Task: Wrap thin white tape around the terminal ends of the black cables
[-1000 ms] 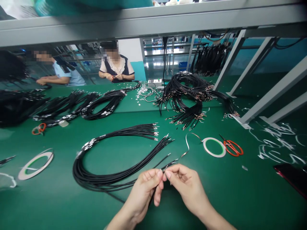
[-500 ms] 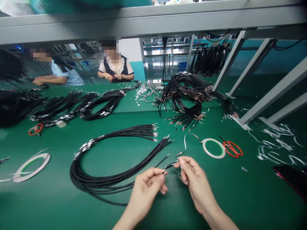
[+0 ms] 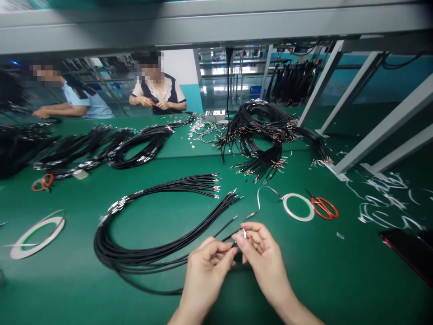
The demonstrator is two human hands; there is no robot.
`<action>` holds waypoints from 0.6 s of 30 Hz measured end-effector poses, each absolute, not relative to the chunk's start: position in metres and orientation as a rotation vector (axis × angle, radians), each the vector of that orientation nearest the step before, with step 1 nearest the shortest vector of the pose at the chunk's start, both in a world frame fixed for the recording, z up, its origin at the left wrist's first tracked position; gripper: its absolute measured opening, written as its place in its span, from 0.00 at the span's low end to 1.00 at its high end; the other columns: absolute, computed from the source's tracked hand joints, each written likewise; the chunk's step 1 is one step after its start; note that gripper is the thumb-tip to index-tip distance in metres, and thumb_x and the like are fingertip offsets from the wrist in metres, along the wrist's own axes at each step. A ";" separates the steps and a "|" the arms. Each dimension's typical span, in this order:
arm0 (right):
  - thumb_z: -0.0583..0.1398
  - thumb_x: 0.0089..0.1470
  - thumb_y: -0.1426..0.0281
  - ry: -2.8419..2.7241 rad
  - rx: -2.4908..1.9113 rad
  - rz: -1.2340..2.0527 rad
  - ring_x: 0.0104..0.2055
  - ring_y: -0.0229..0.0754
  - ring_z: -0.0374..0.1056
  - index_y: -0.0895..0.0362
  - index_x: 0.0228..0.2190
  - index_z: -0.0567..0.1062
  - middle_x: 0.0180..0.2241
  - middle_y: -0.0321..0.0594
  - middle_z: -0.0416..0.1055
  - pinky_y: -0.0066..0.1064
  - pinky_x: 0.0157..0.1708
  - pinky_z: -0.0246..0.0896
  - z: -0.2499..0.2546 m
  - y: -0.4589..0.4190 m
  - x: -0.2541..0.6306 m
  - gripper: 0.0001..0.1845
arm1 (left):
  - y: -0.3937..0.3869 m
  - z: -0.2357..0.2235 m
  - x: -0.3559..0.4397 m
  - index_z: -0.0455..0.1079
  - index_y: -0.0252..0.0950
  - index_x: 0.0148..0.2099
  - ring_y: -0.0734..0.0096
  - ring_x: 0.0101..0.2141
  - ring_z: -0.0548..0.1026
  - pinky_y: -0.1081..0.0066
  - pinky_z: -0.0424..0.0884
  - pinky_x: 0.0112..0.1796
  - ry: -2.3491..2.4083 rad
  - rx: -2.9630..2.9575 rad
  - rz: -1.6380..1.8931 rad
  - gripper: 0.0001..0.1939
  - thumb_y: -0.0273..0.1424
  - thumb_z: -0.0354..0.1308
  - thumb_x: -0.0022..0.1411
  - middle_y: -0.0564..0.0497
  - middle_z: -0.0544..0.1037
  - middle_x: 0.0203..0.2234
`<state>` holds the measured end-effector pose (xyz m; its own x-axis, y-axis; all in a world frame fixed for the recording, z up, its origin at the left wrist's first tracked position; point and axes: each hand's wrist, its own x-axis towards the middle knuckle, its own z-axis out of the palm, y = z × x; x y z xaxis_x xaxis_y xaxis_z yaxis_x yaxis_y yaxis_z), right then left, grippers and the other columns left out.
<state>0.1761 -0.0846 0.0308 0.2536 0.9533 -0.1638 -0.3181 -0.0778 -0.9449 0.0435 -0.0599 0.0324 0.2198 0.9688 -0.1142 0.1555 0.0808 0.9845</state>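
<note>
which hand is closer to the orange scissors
Right. The right hand is below and to the left of the orange-handled scissors, not touching them. The left hand is farther away, on the right hand's other side.

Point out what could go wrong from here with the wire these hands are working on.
A tug on the black wire between the left hand and right hand could drag the loose wire coil and tangle it. The thin silvery strip beside the right hand might catch on the wire end and kink.
</note>
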 end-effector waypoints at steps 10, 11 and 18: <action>0.68 0.47 0.65 -0.701 -1.118 1.287 0.21 0.33 0.60 0.54 0.42 0.64 0.24 0.30 0.69 0.23 0.19 0.54 0.030 -0.082 0.184 0.24 | -0.060 0.037 0.047 0.75 0.31 0.29 0.76 0.18 0.72 0.76 0.70 0.22 1.079 1.062 0.827 0.11 0.35 0.67 0.50 0.54 0.71 0.19; 0.68 0.48 0.64 -0.721 -1.143 1.291 0.20 0.33 0.60 0.54 0.44 0.64 0.24 0.30 0.69 0.24 0.19 0.54 0.028 -0.082 0.187 0.25 | -0.061 0.032 0.047 0.75 0.32 0.29 0.76 0.19 0.72 0.76 0.70 0.23 1.064 1.068 0.807 0.11 0.36 0.67 0.51 0.54 0.72 0.20; 0.54 0.61 0.60 -0.823 -1.170 1.253 0.20 0.33 0.61 0.54 0.45 0.67 0.39 0.42 0.73 0.26 0.20 0.55 0.022 -0.086 0.204 0.14 | -0.083 -0.009 0.045 0.80 0.35 0.36 0.65 0.32 0.77 0.70 0.72 0.35 0.832 1.430 0.432 0.09 0.27 0.67 0.49 0.44 0.78 0.35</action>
